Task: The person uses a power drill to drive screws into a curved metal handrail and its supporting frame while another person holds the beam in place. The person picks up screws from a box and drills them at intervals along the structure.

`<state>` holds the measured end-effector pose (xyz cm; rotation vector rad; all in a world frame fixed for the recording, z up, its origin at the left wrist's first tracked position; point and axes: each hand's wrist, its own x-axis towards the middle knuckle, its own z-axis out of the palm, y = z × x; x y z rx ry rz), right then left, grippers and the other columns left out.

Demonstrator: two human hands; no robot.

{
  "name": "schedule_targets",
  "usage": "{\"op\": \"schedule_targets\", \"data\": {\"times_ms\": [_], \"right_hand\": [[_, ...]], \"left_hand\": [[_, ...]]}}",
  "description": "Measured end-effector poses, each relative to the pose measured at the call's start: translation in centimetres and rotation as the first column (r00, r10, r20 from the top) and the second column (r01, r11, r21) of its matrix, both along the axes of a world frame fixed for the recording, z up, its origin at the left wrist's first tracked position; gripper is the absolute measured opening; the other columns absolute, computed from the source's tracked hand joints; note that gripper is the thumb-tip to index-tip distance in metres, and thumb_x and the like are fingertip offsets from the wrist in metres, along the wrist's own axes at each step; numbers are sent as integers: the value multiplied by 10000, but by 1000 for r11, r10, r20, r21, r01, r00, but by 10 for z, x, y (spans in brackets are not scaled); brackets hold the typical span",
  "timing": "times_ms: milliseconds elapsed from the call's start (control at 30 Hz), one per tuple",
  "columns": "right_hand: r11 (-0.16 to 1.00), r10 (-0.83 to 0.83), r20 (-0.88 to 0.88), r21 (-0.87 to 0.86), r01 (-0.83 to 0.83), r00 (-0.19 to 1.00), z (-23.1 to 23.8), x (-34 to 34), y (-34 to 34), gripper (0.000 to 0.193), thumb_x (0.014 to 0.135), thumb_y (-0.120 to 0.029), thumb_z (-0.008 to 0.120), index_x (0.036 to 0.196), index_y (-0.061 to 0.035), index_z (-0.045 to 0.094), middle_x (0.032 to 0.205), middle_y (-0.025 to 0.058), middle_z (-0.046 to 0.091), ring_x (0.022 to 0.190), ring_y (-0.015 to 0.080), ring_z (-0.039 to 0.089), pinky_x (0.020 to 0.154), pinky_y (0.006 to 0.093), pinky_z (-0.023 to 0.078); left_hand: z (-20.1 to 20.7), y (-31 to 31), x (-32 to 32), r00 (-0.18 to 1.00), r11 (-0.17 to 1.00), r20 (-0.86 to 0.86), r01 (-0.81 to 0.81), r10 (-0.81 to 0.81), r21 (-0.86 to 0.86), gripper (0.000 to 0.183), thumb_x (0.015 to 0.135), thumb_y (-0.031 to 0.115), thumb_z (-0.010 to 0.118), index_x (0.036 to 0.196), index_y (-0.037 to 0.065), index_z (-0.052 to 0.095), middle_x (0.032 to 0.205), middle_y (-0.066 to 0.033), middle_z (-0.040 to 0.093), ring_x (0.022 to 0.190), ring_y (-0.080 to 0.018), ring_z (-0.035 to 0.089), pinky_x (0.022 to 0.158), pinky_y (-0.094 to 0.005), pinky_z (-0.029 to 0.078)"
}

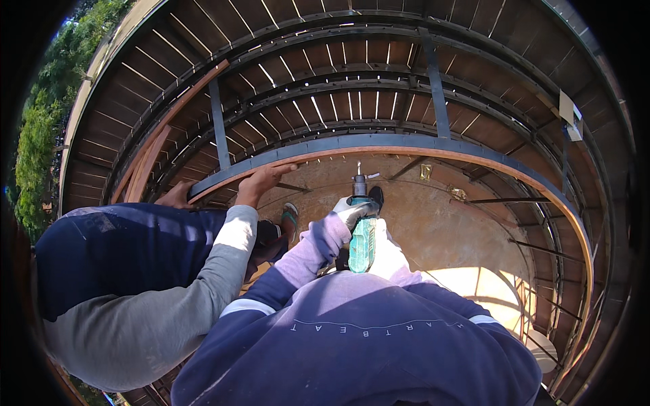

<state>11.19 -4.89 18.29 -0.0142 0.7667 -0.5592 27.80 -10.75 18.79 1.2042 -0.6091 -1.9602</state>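
A green power drill (363,245) is in front of my chest, its chuck (359,184) and thin bit pointing away from me. My left hand (354,212), in a grey-and-white glove, is closed around the drill's front body. Against the drill's right rear side is my right hand (387,252), in a white glove bleached by sunlight; it grips the drill, with most of its fingers hidden. Just beyond the bit runs a curved dark metal rail (325,144) with a reddish-brown wooden strip (474,161) along its near edge. The bit tip appears close to the strip; contact is unclear.
At my left, a co-worker in a grey sleeve (196,304) has one hand (261,184) on the curved strip and another near its left end. Loose wooden strips (145,166) lean there. Upright posts (435,84) and slatted curved tiers (352,51) stand beyond the rail.
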Motion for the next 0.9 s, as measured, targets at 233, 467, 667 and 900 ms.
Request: {"op": "schedule_targets", "data": {"times_ms": [233, 467, 667, 900], "right_hand": [[910, 237, -304, -263, -320, 923, 43, -31, 17, 528, 1055, -433, 436, 1495, -147, 375, 1221, 64, 621, 1070, 205, 625, 920, 361, 523], [700, 171, -404, -592, -399, 899, 70, -120, 18, 1037, 811, -52, 789, 1591, -114, 109, 1396, 173, 499, 1192, 253, 581, 1009, 399, 504], [687, -199, -274, -724, -66, 941, 50, -150, 29, 934, 733, 7, 833, 1488, -59, 288, 1304, 120, 580, 1170, 209, 604, 995, 368, 519], [651, -338, -603, -704, -283, 722, 56, -281, -36, 955, 727, -128, 879, 1476, -22, 296, 1295, 161, 577, 1146, 236, 613, 992, 382, 517]], "left_hand": [[6, 57, -9, 962, 961, -134, -254, 239, -109, 276, 921, 160, 689, 1097, -49, 648, 956, -119, 709, 846, -198, 698, 785, -340, 590], [58, 50, -81, 996, 980, -92, -38, 20, -198, 326, 866, 122, 668, 1144, -46, 647, 963, -95, 693, 829, -185, 683, 759, -328, 581], [62, 17, -160, 967, 950, -83, 217, -240, -223, 387, 895, 182, 688, 1233, 28, 579, 1049, -108, 677, 942, -225, 686, 850, -371, 579], [47, -59, -299, 956, 939, -87, 253, -280, -234, 378, 876, 178, 764, 1186, 43, 596, 1030, -109, 690, 919, -238, 703, 819, -380, 600]]}}
